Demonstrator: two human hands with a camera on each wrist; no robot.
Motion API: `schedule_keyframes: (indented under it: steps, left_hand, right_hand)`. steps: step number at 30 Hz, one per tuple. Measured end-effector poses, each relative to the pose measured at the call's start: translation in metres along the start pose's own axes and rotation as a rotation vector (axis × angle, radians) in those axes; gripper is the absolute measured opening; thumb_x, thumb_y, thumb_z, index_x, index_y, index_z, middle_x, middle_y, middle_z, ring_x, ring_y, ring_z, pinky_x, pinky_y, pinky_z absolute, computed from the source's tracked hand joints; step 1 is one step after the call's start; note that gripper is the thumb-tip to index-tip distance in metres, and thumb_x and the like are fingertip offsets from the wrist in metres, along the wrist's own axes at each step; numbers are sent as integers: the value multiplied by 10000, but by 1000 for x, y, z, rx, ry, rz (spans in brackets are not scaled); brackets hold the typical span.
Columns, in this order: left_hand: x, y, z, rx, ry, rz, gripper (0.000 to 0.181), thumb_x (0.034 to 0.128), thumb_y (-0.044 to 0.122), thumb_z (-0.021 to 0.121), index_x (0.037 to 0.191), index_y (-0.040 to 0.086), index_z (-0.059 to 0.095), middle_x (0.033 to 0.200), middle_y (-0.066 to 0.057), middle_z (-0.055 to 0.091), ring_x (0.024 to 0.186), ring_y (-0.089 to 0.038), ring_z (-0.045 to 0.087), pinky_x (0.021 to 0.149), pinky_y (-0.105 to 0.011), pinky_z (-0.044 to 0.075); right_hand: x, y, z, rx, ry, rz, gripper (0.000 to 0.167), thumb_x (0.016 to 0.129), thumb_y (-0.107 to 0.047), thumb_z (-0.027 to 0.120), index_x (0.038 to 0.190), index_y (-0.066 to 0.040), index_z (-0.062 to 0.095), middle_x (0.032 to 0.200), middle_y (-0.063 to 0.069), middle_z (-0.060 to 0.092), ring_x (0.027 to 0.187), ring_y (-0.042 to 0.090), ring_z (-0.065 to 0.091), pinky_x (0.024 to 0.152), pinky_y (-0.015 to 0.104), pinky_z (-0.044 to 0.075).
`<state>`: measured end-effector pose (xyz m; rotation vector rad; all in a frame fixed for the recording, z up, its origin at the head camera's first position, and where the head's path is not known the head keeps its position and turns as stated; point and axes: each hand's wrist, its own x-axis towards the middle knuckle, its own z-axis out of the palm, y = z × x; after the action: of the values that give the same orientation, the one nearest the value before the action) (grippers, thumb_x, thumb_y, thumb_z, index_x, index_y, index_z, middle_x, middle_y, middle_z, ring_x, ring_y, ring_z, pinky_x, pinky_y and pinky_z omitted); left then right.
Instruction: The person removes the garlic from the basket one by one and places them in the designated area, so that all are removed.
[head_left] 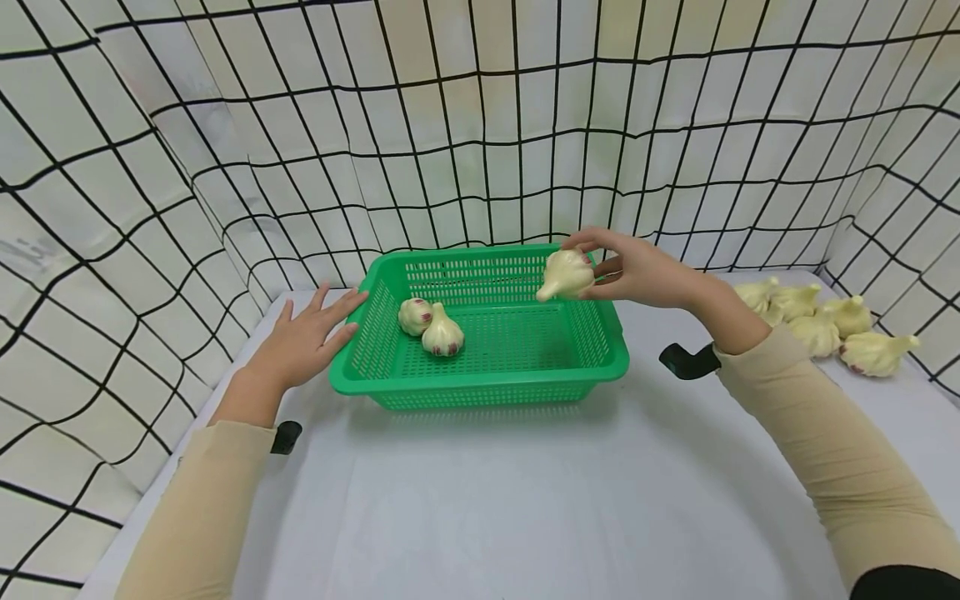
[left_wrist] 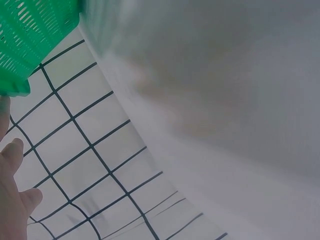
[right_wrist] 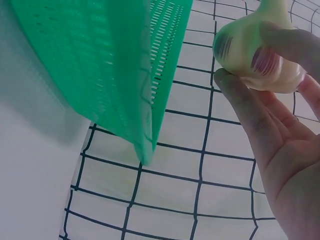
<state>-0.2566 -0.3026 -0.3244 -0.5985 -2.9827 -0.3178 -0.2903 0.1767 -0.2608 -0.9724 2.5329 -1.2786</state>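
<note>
My right hand [head_left: 637, 268] grips a garlic bulb [head_left: 567, 273] over the right end of a green plastic basket [head_left: 487, 381]. The right wrist view shows thumb and fingers round that same bulb [right_wrist: 250, 50], purple streaks on its base. Inside the basket, toward its left end, two garlic bulbs [head_left: 442, 333] lie side by side. With fingers spread, my left hand [head_left: 303, 342] is at the basket's left rim, fingertips touching it. Only part of the left hand [left_wrist: 12, 195] appears in the left wrist view, below the basket's corner [left_wrist: 17, 87].
Several more garlic bulbs [head_left: 817, 325] lie in a group on the right of the white table [head_left: 480, 500], partly behind the right forearm. Black netting [head_left: 517, 154] over pale walls rises at the back and both sides.
</note>
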Motion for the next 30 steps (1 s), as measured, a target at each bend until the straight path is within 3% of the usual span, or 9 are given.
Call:
schedule_keyframes:
  steps: [6,16,24,30]
  left_hand:
    - [0,1,-1,-9,-1,0,619,1106,487,336,1643,185,265,1670,-140,257,1554,-421,33,1167,-706,-65]
    - [0,0,0,-12,-2,2,621,1107,489,334,1643,183,264,1667,-145,263,1552,-428,31,1166,-706,-71]
    - [0,-1,1,-14,-4,7,625,1108,496,321,1644,179,260,1666,-148,262,1550,-435,33,1165,-706,-76]
    - [0,-1,0,-18,-3,5,625,1107,491,331,1644,179,260,1670,-141,255,1552,-429,25,1166,-702,-78]
  right_hand:
    - [-12,7,-4,59,32,-2,608,917,67,716,1458,-76,479,1415,175,464,1195,413,628,871,357,597]
    - [-33,23,-9,71,93,-31,605,917,44,732,1449,-36,454,1380,151,483,1151,357,620,879,308,587]
    - [-53,32,-12,108,135,-15,630,921,66,719,1467,-12,416,1368,186,458,1120,197,641,859,297,593]
    - [-71,41,-15,97,188,79,714,939,9,728,1543,-89,360,1437,164,422,1173,237,612,859,259,579]
